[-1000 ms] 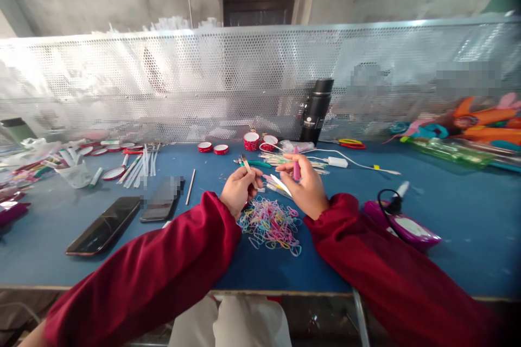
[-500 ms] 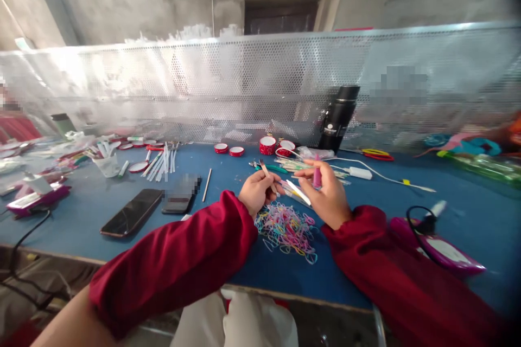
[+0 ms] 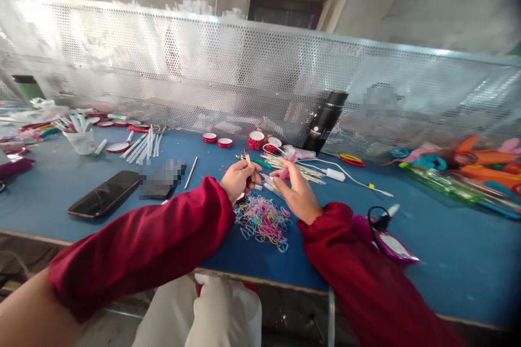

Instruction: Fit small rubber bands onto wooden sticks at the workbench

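My left hand [image 3: 239, 180] is closed around a thin stick [image 3: 247, 158] with a pale body and brownish upper end, which sticks up past the fingers. To its right, my right hand [image 3: 299, 192] pinches a purple pen-like piece [image 3: 288, 166]; its lower end is hidden by the fingers. The hands are a little apart. Just in front of them lies a loose heap of small coloured rubber bands [image 3: 265, 218]. Behind and between the hands, several pale thin sticks [image 3: 303, 171] lie on the blue table [image 3: 195, 233], near teal-handled pliers [image 3: 260, 163].
Two phones [image 3: 105, 194] and a single stick [image 3: 191, 173] lie to the left, with a white cup of pens [image 3: 80, 140] beyond. Red round tins [image 3: 256, 140] and a black bottle [image 3: 325, 122] stand along the perforated screen [image 3: 195, 65]. A purple pack [image 3: 393, 246] lies beside my right sleeve.
The view has turned to the right and tilted, so the table shifts left in the picture. The white piece seen between my hands earlier is now mostly out of sight. Both hands keep their grip.
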`<action>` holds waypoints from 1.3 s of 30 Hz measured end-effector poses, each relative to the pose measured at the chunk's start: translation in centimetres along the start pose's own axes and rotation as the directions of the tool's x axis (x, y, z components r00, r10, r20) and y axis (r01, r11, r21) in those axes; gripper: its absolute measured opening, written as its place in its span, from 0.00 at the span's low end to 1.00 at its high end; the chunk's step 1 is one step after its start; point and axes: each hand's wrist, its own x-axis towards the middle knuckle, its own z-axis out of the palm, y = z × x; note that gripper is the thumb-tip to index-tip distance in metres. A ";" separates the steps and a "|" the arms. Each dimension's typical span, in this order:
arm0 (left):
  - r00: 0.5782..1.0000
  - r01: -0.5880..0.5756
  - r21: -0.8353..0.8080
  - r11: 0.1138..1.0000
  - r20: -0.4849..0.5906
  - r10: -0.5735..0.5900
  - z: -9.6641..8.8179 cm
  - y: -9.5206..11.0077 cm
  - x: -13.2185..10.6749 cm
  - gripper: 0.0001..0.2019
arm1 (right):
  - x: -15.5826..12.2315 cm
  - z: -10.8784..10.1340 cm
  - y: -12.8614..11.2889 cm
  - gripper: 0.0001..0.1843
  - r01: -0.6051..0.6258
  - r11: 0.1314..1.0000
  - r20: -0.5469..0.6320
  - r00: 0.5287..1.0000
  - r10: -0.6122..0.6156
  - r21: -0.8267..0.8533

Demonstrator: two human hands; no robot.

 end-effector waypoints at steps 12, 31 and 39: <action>1.000 -0.006 -0.018 1.000 -0.004 0.006 0.0 0.2 0.0 0.07 | -0.1 0.7 0.5 0.16 0.006 0.993 0.263 0.964 0.026 -0.122; 0.999 -0.043 -0.029 0.999 -0.008 0.043 0.1 0.4 -0.2 0.07 | -0.4 1.4 0.4 0.06 0.058 0.932 0.341 0.937 0.073 -0.358; 0.999 -0.033 -0.049 0.998 0.004 0.033 0.0 0.3 -0.1 0.07 | -0.4 1.6 0.1 0.05 0.053 0.917 0.397 0.910 0.119 -0.396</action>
